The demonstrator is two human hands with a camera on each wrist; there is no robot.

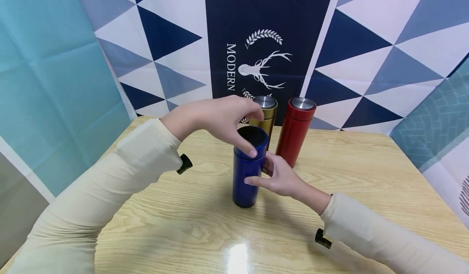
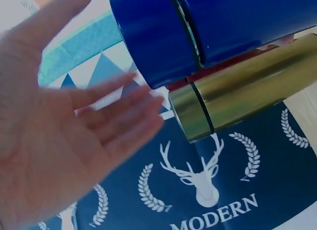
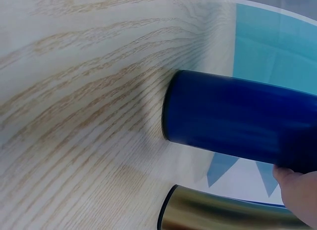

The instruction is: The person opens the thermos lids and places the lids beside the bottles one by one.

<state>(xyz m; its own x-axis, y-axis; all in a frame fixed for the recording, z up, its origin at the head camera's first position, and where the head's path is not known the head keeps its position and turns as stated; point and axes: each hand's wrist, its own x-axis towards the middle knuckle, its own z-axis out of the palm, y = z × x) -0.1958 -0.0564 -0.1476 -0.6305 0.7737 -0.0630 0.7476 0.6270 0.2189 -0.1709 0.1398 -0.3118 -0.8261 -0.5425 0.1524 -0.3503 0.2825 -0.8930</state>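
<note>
A blue thermos bottle (image 1: 246, 180) stands upright on the wooden table. My right hand (image 1: 282, 176) grips its side, thumb in front and the fingers partly hidden behind it. Over the dark-topped blue lid (image 1: 261, 148) my left hand (image 1: 229, 121) arches, thumb in front and fingers apart. The left wrist view shows that palm (image 2: 54, 145) facing the lid (image 2: 148, 36), fingers extended beside it; a dark seam parts lid from body. Close behind stand a gold thermos bottle (image 1: 270, 121), partly covered by the left hand and blue bottle, and a red thermos bottle (image 1: 294, 133).
Wood-grain table (image 1: 176, 233) spreads in front and to both sides of the bottles. At its back edge hangs a patterned cloth (image 1: 176, 42) with triangles and a deer head. A teal cloth (image 1: 47, 86) hangs at the left.
</note>
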